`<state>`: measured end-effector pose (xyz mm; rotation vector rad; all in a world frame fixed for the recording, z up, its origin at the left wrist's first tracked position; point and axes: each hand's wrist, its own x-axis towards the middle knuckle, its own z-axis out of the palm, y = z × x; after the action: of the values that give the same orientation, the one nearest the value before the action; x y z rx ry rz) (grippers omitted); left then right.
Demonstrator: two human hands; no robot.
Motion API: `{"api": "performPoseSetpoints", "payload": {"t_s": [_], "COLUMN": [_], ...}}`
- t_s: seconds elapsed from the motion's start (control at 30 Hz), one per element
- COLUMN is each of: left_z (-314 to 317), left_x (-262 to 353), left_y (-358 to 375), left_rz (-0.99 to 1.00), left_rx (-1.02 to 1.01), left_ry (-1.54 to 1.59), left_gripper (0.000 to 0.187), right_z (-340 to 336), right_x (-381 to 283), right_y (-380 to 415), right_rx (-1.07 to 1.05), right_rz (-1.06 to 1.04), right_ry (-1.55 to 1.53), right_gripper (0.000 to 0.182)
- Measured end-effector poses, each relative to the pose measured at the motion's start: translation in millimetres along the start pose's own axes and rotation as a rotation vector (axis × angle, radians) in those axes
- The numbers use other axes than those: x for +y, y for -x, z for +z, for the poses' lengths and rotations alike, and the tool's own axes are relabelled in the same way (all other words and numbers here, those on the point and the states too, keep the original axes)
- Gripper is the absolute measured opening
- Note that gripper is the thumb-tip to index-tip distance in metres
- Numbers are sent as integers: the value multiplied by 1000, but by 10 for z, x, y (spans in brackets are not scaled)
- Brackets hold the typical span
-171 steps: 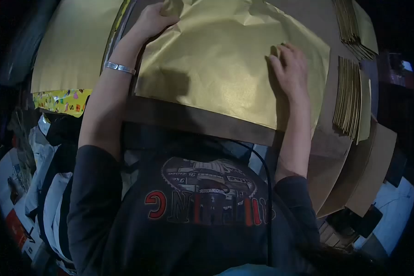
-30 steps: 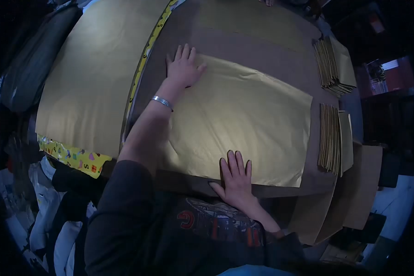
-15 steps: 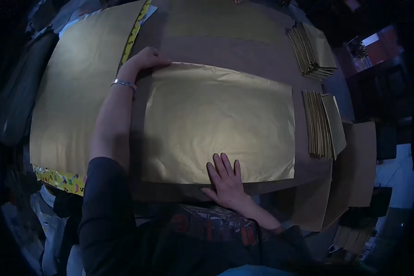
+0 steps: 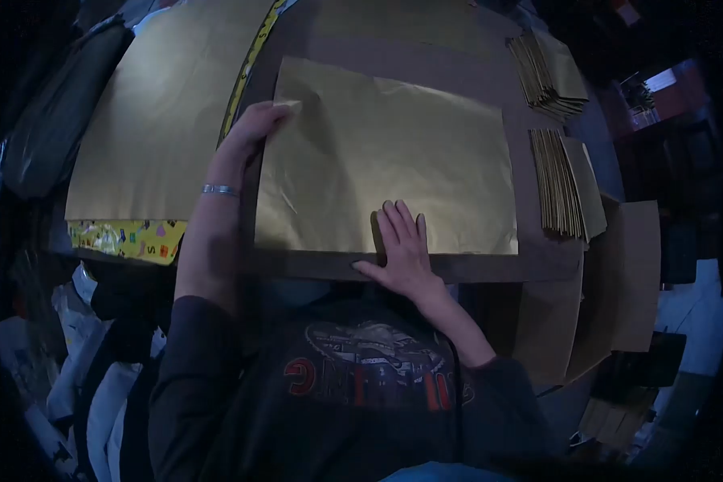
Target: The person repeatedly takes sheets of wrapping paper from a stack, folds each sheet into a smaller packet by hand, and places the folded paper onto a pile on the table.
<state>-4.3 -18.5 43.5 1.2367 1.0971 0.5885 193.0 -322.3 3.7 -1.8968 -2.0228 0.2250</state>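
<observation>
A wide gold-brown paper sheet (image 4: 442, 161) lies in front of me, softly creased and catching the light. My left hand (image 4: 261, 124), below a metallic bracelet on the wrist, is closed at its left edge, a little nearer to me than the far-left corner. A bit of the paper's edge lifts by the thumb; the fingertips are partly hidden. My right hand (image 4: 406, 257) rests flat on the near edge, fingers spread and holding nothing.
A large stack of gold-brown sheets (image 4: 153, 120) over yellow printed wrapping (image 4: 128, 239) lies left. Two bundles of folded paper, a far one (image 4: 542, 76) and a nearer one (image 4: 558, 181), stand right. An open cardboard box (image 4: 618, 281) adjoins the table's right near corner.
My left hand has moved from the far-left corner down the sheet's left edge, and the corner now shows beyond it. My right hand stays on the near edge. The whole view has shifted.
</observation>
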Motion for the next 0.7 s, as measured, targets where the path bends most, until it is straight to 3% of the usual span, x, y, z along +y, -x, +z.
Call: {"api": "performPoseSetpoints", "payload": {"t_s": [0.07, 0.2, 0.23, 0.37, 0.43, 0.47, 0.53, 0.57, 0.63, 0.7], "left_z": [-129, -209, -101, -262, -282, -298, -334, -405, -550, -558], "left_x": [-51, -55, 126, 10, 19, 2, -25, -82, -270, -474], "left_y": [-34, 219, 518, 750, 1072, 1294, 1803, 1866, 1859, 1751], "left_rz": [-52, -55, -50, -40, 191, 198, 354, 357, 357, 345], "left_rx": [-2, 37, 136, 123, -74, -82, -307, -321, -384, -268], "left_ry": [108, 310, 211, 335, 427, 421, 365, 354, -6, -108], "left_gripper": [19, 21, 21, 21, 27, 27, 41, 41, 57, 66], "right_z": [1, 139, 137, 79, 102, 157, 105, 58, -124, -174], "right_x": [-38, -30, -51, -116, 35, 138, 298, 377, 450, 565], "right_y": [22, 50, 57, 100, 127, 167, 313, 404, 621, 770], "right_rx": [54, 228, 229, 198, 231, 330, 326, 307, 261, 183], "right_rz": [-12, -62, -75, -71, -54, -68, -54, -48, -21, 73], "right_ry": [63, -16, -20, 87, -61, -183, -311, -441, -498, -513], "right_gripper": [95, 77, 77, 56, 49, 46, 44, 43, 41, 39]}}
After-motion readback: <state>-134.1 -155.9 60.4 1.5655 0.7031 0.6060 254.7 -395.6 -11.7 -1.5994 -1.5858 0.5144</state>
